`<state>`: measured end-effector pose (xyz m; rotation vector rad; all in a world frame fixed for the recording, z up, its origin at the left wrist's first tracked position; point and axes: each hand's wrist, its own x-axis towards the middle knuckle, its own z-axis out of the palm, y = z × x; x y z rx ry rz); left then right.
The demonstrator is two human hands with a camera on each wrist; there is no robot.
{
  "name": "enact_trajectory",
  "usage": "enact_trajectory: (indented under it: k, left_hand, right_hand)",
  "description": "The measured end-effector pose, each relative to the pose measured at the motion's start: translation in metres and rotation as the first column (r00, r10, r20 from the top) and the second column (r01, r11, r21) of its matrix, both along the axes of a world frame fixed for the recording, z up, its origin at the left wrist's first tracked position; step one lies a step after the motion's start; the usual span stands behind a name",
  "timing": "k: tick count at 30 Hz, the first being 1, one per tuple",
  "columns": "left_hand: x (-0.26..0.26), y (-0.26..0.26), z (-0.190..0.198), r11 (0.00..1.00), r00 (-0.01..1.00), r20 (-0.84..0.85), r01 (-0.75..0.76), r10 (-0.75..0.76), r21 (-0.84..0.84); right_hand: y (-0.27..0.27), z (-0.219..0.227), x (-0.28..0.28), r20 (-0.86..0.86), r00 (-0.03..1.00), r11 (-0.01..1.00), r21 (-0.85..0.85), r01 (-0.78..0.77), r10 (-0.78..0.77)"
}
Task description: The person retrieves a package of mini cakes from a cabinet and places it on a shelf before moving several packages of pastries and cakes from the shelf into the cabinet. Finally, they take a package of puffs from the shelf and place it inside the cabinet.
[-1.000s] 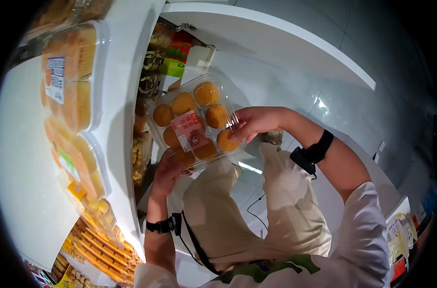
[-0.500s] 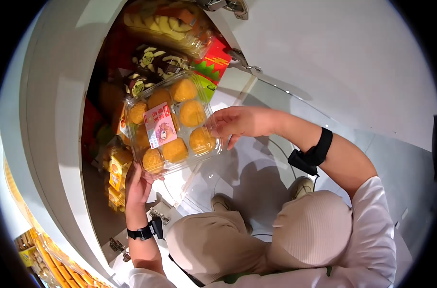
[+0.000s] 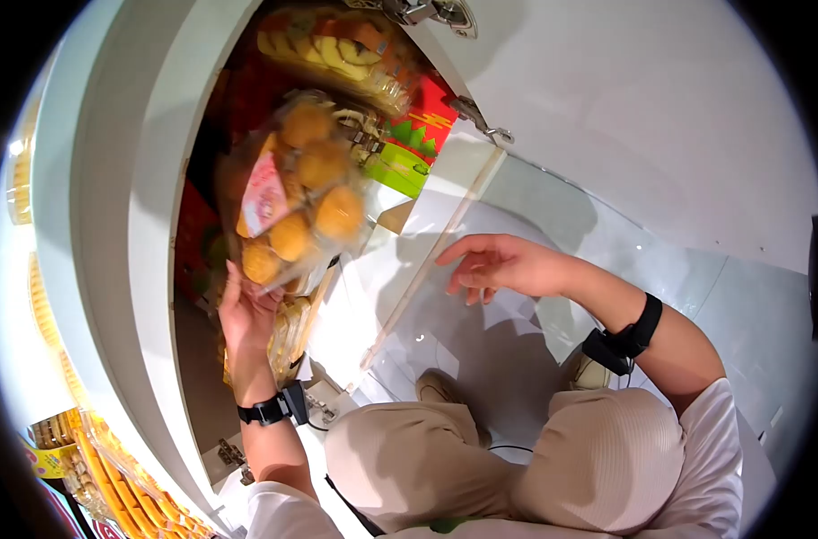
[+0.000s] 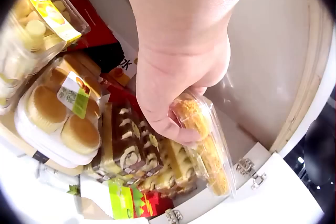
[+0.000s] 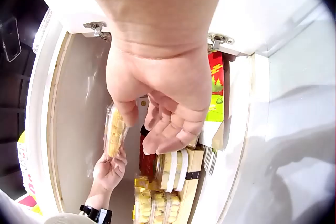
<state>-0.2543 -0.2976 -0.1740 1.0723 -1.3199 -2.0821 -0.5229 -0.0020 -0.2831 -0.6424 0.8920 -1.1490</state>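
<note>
Left grip [image 3: 247,319]: holds cake box [image 3: 292,193], near end
Cake box: clear, blurred, pink label [image 3: 263,194] on left
Right grip [image 3: 510,265]: right of box, apart, fingers bent
Carton [image 3: 414,148]: red-green, right of box
Cupboard door [image 3: 651,117]: open, right

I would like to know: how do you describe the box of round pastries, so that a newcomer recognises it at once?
Start at the white cabinet and find the person's left hand at its opening. That hand grips a clear box of round golden pastries. Its pink label sets it apart from its neighbours, and no other package is held.
</note>
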Motion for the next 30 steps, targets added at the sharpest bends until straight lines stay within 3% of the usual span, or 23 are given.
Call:
enact_trajectory:
  k: [4,6,10,12,15,16,18,23,25,26,27,28,29,30]
  left_hand:
    - [-0.027,-0.054,0.009,0.986,0.968,-0.192,0.167,-0.161,0.016]
    - [-0.052,-0.079,0.012,0.992,0.970,-0.230,-0.099,0.079,-0.076]
    - [-0.083,-0.170,-0.012,0.998,0.921,-0.386,0.055,-0.061,-0.028]
    - [-0.097,-0.211,-0.021,0.992,0.949,-0.299,-0.072,0.100,0.102]
    - [-0.120,-0.247,-0.032,0.979,0.959,-0.233,-0.127,0.162,0.161]
    - [-0.121,-0.270,-0.039,0.979,0.961,-0.230,-0.119,0.155,0.165]
    - [-0.131,-0.308,-0.052,0.979,0.970,-0.236,0.096,-0.052,0.181]
    - [-0.161,-0.319,-0.065,0.985,0.987,-0.160,0.018,0.009,0.171]
    - [-0.166,-0.312,-0.070,0.988,0.989,-0.017,-0.149,0.150,0.049]
    - [-0.164,-0.313,-0.071,0.988,0.989,-0.022,-0.143,0.144,0.052]
    - [-0.158,-0.317,-0.073,0.882,0.979,0.170,0.179,-0.115,-0.436]
    - [-0.152,-0.322,-0.076,0.473,0.864,0.445,0.501,-0.233,-0.725]
    - [-0.146,-0.326,-0.076,0.471,0.864,0.446,0.501,-0.233,-0.726]
    - [-0.150,-0.294,-0.061,0.250,0.787,0.596,0.617,-0.161,-0.747]
  right_hand:
    - [0.012,-0.009,0.000,0.022,0.999,0.999,-0.031,0.025,-0.025]
    - [0.014,-0.012,0.000,0.027,0.999,0.999,-0.026,0.030,-0.029]
    - [0.021,-0.009,0.006,-0.015,1.000,1.000,-0.018,0.024,-0.024]
    - [0.025,-0.006,0.007,-0.014,1.000,1.000,-0.009,0.028,-0.028]
    - [0.032,-0.009,0.008,-0.011,0.999,0.999,-0.006,0.035,-0.035]
    - [0.035,-0.011,0.010,-0.008,0.999,0.999,-0.017,0.038,-0.038]
    - [0.042,-0.014,0.009,-0.003,0.998,0.998,-0.004,0.061,-0.061]
    - [0.054,-0.008,0.006,-0.033,0.996,0.995,0.034,0.090,-0.089]
    - [0.057,-0.005,0.007,-0.049,0.994,0.993,0.058,0.105,-0.102]
    - [0.058,-0.005,0.006,-0.055,0.993,0.992,0.060,0.111,-0.108]
    - [0.059,-0.005,0.007,-0.060,0.992,0.991,0.068,0.113,-0.109]
    - [0.059,-0.005,0.008,-0.066,0.992,0.990,0.076,0.115,-0.110]
    - [0.058,-0.007,0.009,-0.065,0.992,0.991,0.073,0.115,-0.111]
    - [0.057,-0.006,0.010,-0.064,0.992,0.990,0.078,0.118,-0.113]
